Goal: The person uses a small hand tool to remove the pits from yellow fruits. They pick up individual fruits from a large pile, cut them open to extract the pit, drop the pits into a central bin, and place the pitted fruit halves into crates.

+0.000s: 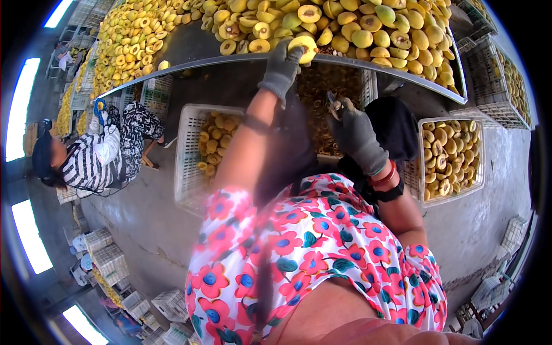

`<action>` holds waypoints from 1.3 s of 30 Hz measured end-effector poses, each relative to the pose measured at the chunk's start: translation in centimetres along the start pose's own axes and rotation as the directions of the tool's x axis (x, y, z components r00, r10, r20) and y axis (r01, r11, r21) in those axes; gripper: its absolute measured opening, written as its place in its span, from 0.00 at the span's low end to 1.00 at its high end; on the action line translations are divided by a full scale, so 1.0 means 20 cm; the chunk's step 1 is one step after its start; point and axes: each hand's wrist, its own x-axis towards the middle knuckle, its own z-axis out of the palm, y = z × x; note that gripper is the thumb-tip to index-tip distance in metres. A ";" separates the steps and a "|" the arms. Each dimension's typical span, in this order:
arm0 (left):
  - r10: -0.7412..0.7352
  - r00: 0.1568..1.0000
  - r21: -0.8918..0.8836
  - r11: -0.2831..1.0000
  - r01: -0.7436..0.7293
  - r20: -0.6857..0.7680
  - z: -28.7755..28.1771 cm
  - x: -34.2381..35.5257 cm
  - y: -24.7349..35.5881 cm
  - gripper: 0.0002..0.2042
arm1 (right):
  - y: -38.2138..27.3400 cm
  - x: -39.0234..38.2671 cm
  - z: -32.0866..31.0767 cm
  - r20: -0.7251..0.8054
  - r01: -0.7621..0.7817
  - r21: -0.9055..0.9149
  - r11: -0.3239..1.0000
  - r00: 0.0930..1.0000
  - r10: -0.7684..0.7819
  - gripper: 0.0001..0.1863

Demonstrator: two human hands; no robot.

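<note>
My left hand [282, 72], in a grey glove, reaches to the front edge of a metal-rimmed table [190, 64]. Its fingers are closed on a yellow peach half [305, 48] with the hollow side showing. Heaps of yellow peaches [402, 31], many of them halved, cover the table just beyond. Nearer my body, my right hand [356, 132] in a matching glove is closed around a small metal tool [332, 102]. Only the tool's tip shows past the fingers, so its exact kind is hidden.
White plastic crates of peach halves stand left [187, 155] and right [422, 167] of my legs. Under the table sits a bin of brownish scraps [322, 109]. A person in a striped top [92, 158] sits at the left. Stacked crates [494, 80] stand far right.
</note>
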 end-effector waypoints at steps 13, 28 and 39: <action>0.124 0.992 0.048 0.991 -0.123 -0.037 0.09 -0.42 0.19 0.13 | -0.03 0.20 -0.06 -0.374 0.048 0.278 0.959 0.925 0.062 0.09; 0.126 0.964 -0.032 0.990 -0.137 -0.236 0.01 -0.49 0.26 0.16 | -0.02 0.17 -0.04 -0.175 0.060 0.188 0.980 0.984 -0.026 0.13; 0.482 0.870 0.443 0.806 -0.392 -0.107 0.04 -0.54 0.20 0.13 | -0.21 0.10 0.00 -0.106 0.050 0.058 0.997 0.993 -0.043 0.11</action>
